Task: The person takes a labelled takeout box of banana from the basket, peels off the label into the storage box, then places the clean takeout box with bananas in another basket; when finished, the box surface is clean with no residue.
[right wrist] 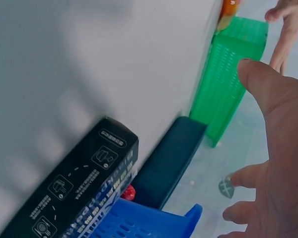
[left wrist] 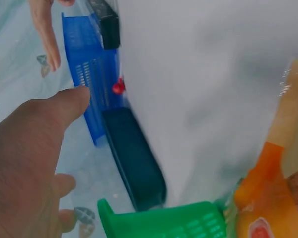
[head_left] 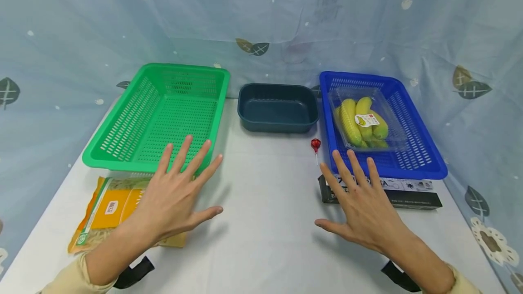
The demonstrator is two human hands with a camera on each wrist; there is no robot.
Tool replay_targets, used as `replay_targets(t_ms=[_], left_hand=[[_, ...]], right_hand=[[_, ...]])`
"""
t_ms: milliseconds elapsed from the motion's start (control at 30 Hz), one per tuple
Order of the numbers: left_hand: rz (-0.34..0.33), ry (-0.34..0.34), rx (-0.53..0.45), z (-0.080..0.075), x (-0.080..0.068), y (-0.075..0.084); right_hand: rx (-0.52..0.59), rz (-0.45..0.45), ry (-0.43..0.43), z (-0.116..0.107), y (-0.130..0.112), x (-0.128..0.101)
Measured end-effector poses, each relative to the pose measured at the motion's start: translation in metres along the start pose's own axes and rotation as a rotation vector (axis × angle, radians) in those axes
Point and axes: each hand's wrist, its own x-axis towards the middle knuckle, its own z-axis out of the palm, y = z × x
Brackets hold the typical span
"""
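My left hand [head_left: 173, 196] is held above the table with fingers spread, holding nothing. Below it lies an orange and clear food packet [head_left: 112, 208], partly hidden by the hand and forearm. Just beyond the fingertips stands a green plastic basket [head_left: 222, 103] with nothing inside. On the other side, my right hand [head_left: 365, 208] hovers with fingers spread, also holding nothing. Under it is a long black box [head_left: 412, 198], its left part partly covered by the hand. A blue basket [head_left: 422, 121] behind it holds a clear tray of yellow-green bananas and what looks like corn [head_left: 361, 119].
A dark teal rectangular bin [head_left: 278, 126] stands at the back between the two baskets. A red lollipop [head_left: 315, 144] lies beside the blue basket's left edge. Behind the white table [head_left: 265, 221] hangs a blue patterned cloth [head_left: 286, 22], which also lines both sides.
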Motion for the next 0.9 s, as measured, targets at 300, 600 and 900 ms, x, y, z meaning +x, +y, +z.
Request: replay_targets(t_ms=[300, 600, 900], left_hand=[[0.056, -0.017, -0.13, -0.007, 0.023, 0.008], [0.044, -0.126, -0.364, -0.013, 0.055, 0.017], [-0.116, -0.158, -0.898, -0.019, 0.091, 0.038]], right_hand=[[0.069, 0.052, -0.032, -0.012, 0.013, 0.008], [0.189, 0.109, -0.042, -0.032, 0.039, 0.019], [0.313, 0.187, -0.064, -0.049, 0.07, 0.033]])
